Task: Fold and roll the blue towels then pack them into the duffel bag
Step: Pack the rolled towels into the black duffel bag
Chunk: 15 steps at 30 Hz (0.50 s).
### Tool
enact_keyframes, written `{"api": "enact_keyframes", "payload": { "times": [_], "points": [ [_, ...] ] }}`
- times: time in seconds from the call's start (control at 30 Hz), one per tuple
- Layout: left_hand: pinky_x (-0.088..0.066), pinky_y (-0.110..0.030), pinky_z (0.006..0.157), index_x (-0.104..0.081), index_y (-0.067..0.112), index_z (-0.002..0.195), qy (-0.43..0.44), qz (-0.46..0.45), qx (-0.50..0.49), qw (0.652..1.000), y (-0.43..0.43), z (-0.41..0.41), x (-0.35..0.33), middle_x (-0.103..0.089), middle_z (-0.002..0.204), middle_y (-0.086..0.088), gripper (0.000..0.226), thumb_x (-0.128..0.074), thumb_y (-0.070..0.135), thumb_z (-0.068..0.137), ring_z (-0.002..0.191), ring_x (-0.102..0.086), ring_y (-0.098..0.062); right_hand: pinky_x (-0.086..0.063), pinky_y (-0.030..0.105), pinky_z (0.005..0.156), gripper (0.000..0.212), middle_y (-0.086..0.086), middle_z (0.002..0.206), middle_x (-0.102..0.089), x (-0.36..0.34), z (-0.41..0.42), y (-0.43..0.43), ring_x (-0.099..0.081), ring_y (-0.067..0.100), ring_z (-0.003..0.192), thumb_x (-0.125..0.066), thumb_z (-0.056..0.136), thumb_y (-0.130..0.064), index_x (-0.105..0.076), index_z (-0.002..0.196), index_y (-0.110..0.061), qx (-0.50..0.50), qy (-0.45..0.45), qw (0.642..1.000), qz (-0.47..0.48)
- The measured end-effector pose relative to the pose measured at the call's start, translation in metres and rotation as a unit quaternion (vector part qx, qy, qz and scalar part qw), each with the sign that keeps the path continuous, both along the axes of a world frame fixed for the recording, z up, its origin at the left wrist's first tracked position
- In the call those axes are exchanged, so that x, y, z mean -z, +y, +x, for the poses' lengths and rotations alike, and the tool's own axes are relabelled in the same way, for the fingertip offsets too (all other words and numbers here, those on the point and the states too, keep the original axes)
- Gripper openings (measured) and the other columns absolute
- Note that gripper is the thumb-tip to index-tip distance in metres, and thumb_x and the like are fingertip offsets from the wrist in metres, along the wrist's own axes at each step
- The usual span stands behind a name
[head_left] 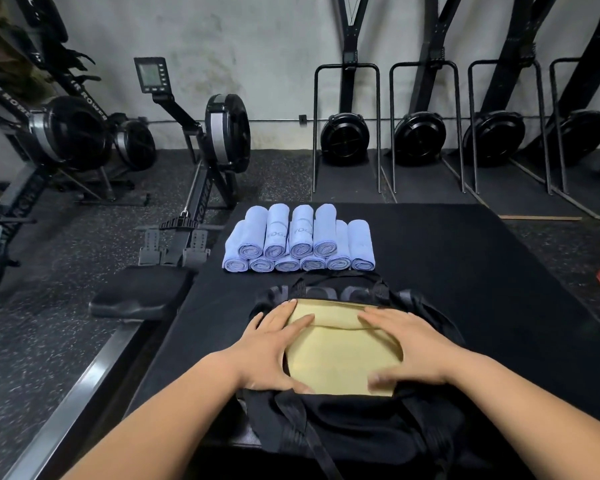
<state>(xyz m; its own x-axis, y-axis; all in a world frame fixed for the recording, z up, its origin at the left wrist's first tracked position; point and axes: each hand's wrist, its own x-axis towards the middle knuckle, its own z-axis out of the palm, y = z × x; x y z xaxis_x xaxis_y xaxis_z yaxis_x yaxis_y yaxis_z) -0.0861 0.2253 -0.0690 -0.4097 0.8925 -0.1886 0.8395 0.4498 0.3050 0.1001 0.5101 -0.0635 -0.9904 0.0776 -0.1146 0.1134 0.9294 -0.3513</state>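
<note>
Both hands are reaching into the open mouth of the black duffel bag (361,431), which is sitting on the black mat (465,258) directly in front of the person. The left hand (274,351) is lying flat with its fingers straight and slightly spread, the thumb held wide apart, pressing on the left side of a pale yellow panel (343,355) showing inside the bag. Whether that panel is the bag's lining or a separate folded sheet cannot be told. The right hand (409,348) is mirroring it on the right side, palm down, fingers straight and pointing inward, its thumb stretching along the near edge of the yellow surface. Neither hand is gripping anything; both are simply pressing down, fully spread. The bag's dark straps are draping over its near side. The blue towels (298,240) are lying rolled just beyond the bag on the same mat, four rolls resting on a lower row of six, their spiral ends facing the person. A rowing machine (222,133) is standing to the left of the mat.
</note>
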Motion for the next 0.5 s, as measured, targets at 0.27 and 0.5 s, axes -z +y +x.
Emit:
{"api": "enact_keyframes", "payload": {
  "times": [0.27, 0.5],
  "points": [
    [0.005, -0.057, 0.129, 0.017, 0.04, 0.164, 0.09, 0.064, -0.012, 0.994, 0.003, 0.015, 0.018, 0.034, 0.169, 0.001, 0.14, -0.056, 0.103, 0.061, 0.156, 0.031, -0.014, -0.049, 0.033, 0.078, 0.018, -0.021, 0.089, -0.067, -0.022, -0.064, -0.003, -0.052, 0.006, 0.083, -0.073, 0.092, -0.038, -0.076, 0.109, -0.04, 0.199, 0.296, 0.933, -0.047],
    [0.0, -0.056, 0.13, 0.015, 0.032, 0.166, 0.102, 0.105, -0.017, 0.989, 0.003, 0.018, 0.02, 0.03, 0.171, 0.0, 0.139, -0.051, 0.104, 0.066, 0.158, 0.026, -0.015, -0.044, 0.047, 0.105, 0.046, 0.007, 0.146, -0.043, -0.01, -0.128, 0.022, -0.035, 0.033, 0.134, -0.057, 0.103, -0.045, -0.053, 0.148, -0.037, 0.284, 0.158, 0.943, -0.072]
  ]
}}
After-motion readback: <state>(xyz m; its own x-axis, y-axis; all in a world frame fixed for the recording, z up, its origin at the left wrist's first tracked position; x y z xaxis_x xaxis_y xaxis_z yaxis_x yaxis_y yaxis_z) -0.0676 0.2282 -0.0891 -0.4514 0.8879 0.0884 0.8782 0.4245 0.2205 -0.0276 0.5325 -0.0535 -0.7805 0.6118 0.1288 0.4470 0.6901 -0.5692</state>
